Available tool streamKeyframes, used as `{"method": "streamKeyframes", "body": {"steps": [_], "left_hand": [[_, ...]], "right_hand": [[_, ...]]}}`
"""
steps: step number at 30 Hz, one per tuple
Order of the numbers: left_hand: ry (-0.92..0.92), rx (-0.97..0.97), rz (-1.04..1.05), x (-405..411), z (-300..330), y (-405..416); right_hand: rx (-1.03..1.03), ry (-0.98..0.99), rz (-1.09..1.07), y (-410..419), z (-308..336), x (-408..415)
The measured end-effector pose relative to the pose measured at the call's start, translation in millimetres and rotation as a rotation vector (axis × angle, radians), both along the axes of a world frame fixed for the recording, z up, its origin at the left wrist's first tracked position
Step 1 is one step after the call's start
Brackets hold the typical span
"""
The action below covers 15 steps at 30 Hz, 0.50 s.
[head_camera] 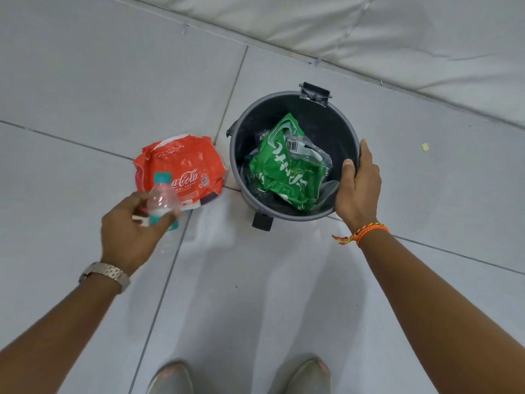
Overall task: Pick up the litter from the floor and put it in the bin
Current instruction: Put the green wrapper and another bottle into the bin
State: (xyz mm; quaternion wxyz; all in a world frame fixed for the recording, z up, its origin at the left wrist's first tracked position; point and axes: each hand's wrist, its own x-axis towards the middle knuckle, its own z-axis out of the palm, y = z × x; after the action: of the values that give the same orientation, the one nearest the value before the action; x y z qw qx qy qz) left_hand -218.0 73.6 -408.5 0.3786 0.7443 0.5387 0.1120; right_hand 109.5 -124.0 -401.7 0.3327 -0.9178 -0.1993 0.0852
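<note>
Left of centre, the left hand [133, 231] grips a small clear bottle [162, 199] above the red wrapper [181, 169] on the floor. Right hand [358, 184] clasps the bin [241, 155] rim at centre; swing the bottle right, release once over the opening.

I see a floor [85, 81] of large pale grey tiles, glossy enough to catch soft, even light, with thin dark grout lines [231, 92] crossing at angles. Across the upper right of the frame runs a white padded mat [412, 32], wrinkled, its edge lying diagonally. A small yellowish scrap [425, 147] sits on the tiles at right.
</note>
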Motion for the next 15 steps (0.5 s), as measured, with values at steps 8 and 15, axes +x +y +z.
{"method": "streamKeyframes", "body": {"steps": [8, 15], "left_hand": [[-0.322, -0.147, -0.056, 155.7, 116.4, -46.0], [-0.439, 0.032, 0.202, 139.9, 61.2, -26.3]], "right_hand": [[-0.006, 0.054, -0.010, 2.3, 5.9, -3.8], [0.022, 0.141, -0.062, 1.4, 15.2, -3.2]]}}
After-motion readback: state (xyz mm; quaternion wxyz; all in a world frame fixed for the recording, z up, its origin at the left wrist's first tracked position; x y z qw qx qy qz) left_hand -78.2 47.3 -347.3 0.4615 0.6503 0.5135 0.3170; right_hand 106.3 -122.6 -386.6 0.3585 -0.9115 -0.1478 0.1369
